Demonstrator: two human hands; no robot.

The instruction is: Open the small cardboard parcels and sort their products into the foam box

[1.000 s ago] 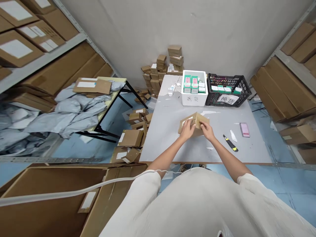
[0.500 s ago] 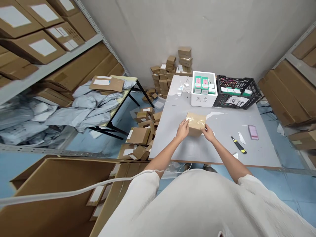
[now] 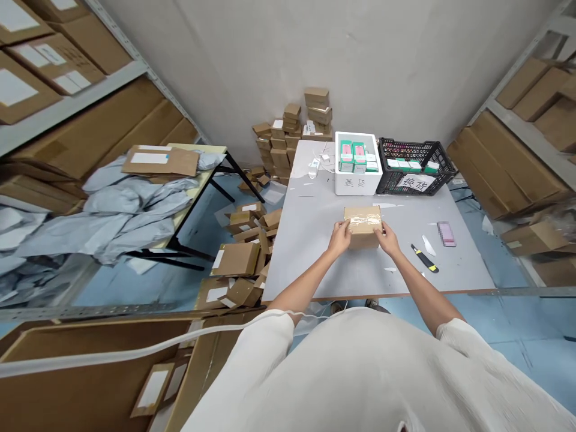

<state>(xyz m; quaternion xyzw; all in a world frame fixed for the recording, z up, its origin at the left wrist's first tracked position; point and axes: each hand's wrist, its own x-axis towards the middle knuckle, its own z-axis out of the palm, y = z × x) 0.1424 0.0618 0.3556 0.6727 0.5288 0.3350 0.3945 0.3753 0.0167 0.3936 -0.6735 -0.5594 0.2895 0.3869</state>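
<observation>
A small brown cardboard box with shiny clear tape across its top is held between my two hands over the grey table. My left hand grips its left side, thumb near the top edge. On the right side, my right hand holds it with the fingers against the edge. Right of my right hand lie a black and yellow utility knife and a white scrap. A pink phone-like object is farther right.
At the table's back stand a white foam box with green boxes and a black crate. A side table bears grey parcels. Cartons cover floor at left; a white cable crosses the lower left.
The view has shifted, moving the surroundings left in the picture. The box has turned slightly and sits squarer between my hands, which still hold both its sides.
</observation>
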